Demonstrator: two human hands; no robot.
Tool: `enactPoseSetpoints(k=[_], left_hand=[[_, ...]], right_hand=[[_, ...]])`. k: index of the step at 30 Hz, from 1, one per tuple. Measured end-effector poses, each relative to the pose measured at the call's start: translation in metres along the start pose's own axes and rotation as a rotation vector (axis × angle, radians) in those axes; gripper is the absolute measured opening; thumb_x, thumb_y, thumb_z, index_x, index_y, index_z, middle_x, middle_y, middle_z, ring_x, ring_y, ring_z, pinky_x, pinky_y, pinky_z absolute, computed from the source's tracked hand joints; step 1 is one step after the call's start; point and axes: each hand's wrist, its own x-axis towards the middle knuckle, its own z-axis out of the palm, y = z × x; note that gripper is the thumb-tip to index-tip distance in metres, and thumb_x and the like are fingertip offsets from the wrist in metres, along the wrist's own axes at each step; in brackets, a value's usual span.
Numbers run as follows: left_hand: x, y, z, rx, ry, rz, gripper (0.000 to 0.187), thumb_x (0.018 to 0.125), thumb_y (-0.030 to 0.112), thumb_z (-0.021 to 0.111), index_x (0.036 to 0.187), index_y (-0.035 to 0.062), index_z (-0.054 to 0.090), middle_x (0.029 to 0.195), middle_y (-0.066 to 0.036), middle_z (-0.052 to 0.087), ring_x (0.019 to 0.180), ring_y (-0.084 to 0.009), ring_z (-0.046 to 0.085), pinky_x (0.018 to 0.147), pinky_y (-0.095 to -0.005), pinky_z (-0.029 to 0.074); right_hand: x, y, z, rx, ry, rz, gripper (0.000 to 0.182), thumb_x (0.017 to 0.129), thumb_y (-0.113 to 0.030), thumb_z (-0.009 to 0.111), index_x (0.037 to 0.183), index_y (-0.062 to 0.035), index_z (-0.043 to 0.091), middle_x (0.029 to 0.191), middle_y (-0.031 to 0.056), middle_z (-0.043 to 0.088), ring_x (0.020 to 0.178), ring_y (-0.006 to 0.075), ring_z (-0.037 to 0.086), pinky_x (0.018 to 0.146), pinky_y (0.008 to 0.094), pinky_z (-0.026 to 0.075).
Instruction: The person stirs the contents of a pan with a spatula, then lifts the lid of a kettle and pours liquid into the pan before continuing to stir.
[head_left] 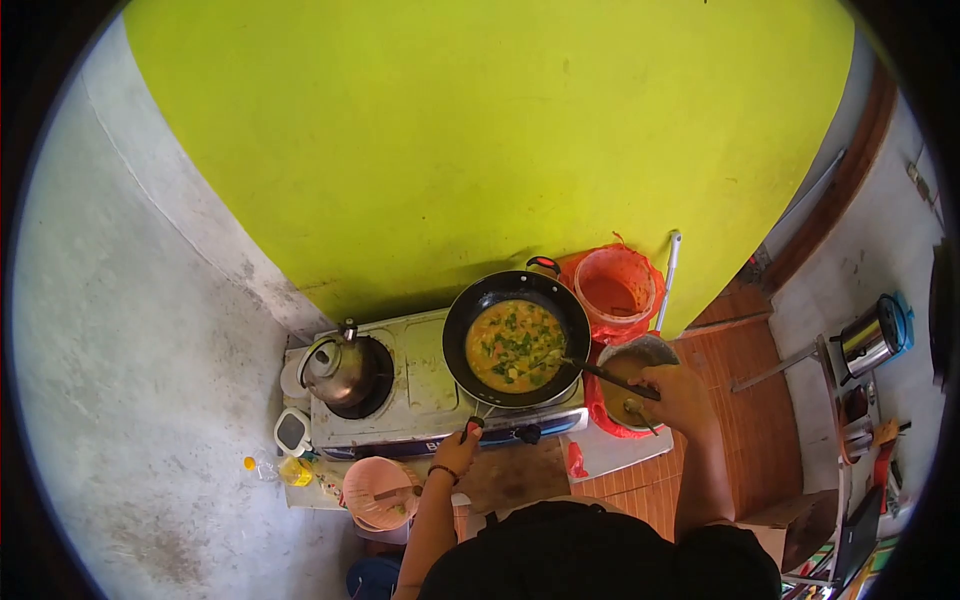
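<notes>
Black wok (pixel 460 345) of yellowish egg mixture (pixel 505 335) sits on the right burner of a two-burner stove (pixel 430 350), left hand (pixel 456 453) closed around its handle (pixel 473 427), right hand (pixel 662 393) gripping a dark spatula (pixel 612 378) dipped in the food; a metal kettle (pixel 336 372) occupies the left burner.

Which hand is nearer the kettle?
Left. The left hand grips the wok handle, to the right of the kettle; the right hand holds the utensil farther right, past the wok.
</notes>
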Motion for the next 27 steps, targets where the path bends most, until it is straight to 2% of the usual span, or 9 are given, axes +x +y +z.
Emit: enactPoseSetpoints(k=[2,5,9,18,21,24,27], left_hand=[[-0.004,0.001,0.0,-0.006,-0.003,0.003,0.053,0.087,0.058,0.058,0.085,0.0052,0.063,0.058,-0.003,0.051,0.045,-0.0128,0.048,0.043,-0.0274,0.038],[0.004,-0.01,0.002,0.091,0.017,0.001,0.056,0.087,0.057,0.054,0.084,0.0025,0.065,0.069,-0.011,0.062,0.064,-0.0227,0.061,0.062,-0.0349,0.046],[-0.002,0.0,0.0,0.055,-0.007,-0.041,0.057,0.087,0.058,0.054,0.084,0.0022,0.065,0.07,-0.012,0.063,0.066,-0.0241,0.062,0.063,-0.0356,0.046],[0.001,-0.005,0.001,0.045,-0.013,-0.053,0.058,0.087,0.059,0.054,0.083,0.0021,0.064,0.07,-0.012,0.062,0.061,-0.023,0.06,0.062,-0.035,0.047],[-0.004,0.002,0.0,0.04,-0.011,-0.074,0.059,0.087,0.06,0.054,0.084,0.002,0.065,0.069,-0.012,0.062,0.061,-0.0228,0.06,0.061,-0.035,0.047],[-0.004,0.002,0.0,0.06,-0.005,-0.051,0.059,0.087,0.06,0.053,0.085,0.0019,0.064,0.068,-0.012,0.061,0.06,-0.0229,0.06,0.06,-0.0351,0.047],[-0.003,0.0,0.0,0.064,-0.008,-0.04,0.06,0.087,0.06,0.053,0.085,0.0017,0.064,0.067,-0.011,0.06,0.06,-0.0232,0.06,0.061,-0.0355,0.047]], right_hand=[[-0.003,0.0,-0.004,-0.026,-0.047,-0.007,0.023,0.069,-0.014,0.069,0.092,-0.0115,0.072,0.085,0.0129,0.069,0.083,0.0325,0.065,0.075,0.0421,0.051],[-0.009,-0.005,-0.011,-0.071,-0.075,-0.034,0.021,0.07,-0.015,0.071,0.091,-0.0124,0.073,0.085,0.0119,0.069,0.082,0.0309,0.066,0.074,0.0416,0.051],[-0.012,-0.013,-0.02,-0.141,-0.051,-0.08,0.021,0.068,-0.013,0.073,0.089,-0.0116,0.074,0.084,0.0093,0.07,0.081,0.0301,0.065,0.073,0.039,0.051],[-0.004,-0.023,-0.001,-0.174,-0.09,-0.055,0.019,0.07,-0.014,0.072,0.089,-0.0115,0.074,0.084,0.01,0.07,0.082,0.0299,0.066,0.073,0.0399,0.051],[0.003,-0.006,0.029,-0.157,-0.061,-0.083,0.018,0.071,-0.016,0.072,0.088,-0.011,0.074,0.083,0.0099,0.07,0.081,0.0303,0.066,0.072,0.0403,0.051],[0.008,-0.006,0.043,-0.117,-0.034,-0.081,0.015,0.074,-0.016,0.066,0.087,-0.0134,0.072,0.083,0.0119,0.067,0.082,0.0328,0.064,0.069,0.0443,0.05],[0.015,-0.003,0.058,-0.086,-0.024,-0.084,0.019,0.074,-0.015,0.066,0.092,-0.0133,0.071,0.083,0.0129,0.067,0.082,0.0335,0.064,0.069,0.0446,0.05]])
